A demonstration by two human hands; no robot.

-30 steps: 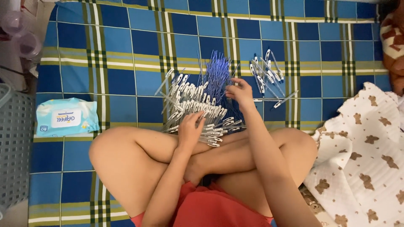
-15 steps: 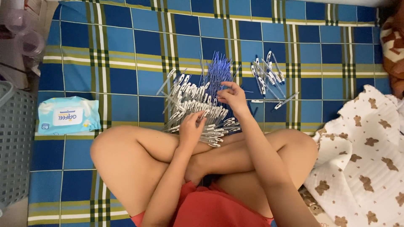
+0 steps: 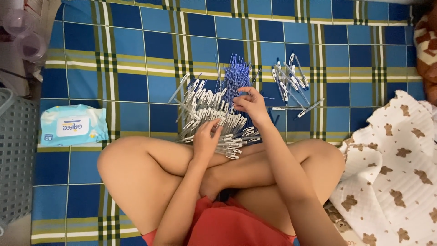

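I sit cross-legged on a blue plaid blanket point(image 3: 136, 59). In front of my legs lies a heap of clear pen barrels point(image 3: 207, 114) with white clips. Behind it is a bundle of thin blue pen refills point(image 3: 236, 75). My left hand point(image 3: 205, 136) rests on the near edge of the barrel heap, fingers curled on a barrel. My right hand point(image 3: 251, 104) hovers at the foot of the refill bundle, fingertips pinching a thin blue refill. A smaller group of assembled pens point(image 3: 291, 79) lies to the right.
A light blue pack of wet wipes point(image 3: 73, 125) lies on the blanket at left. A grey plastic basket point(image 3: 16, 155) stands at the far left edge. A white cloth with brown bears point(image 3: 396, 159) covers the right side. Clear cups point(image 3: 25, 32) sit top left.
My right hand has moved left from beside the pile to the base of the blue refills. The left hand stays on the barrel heap.
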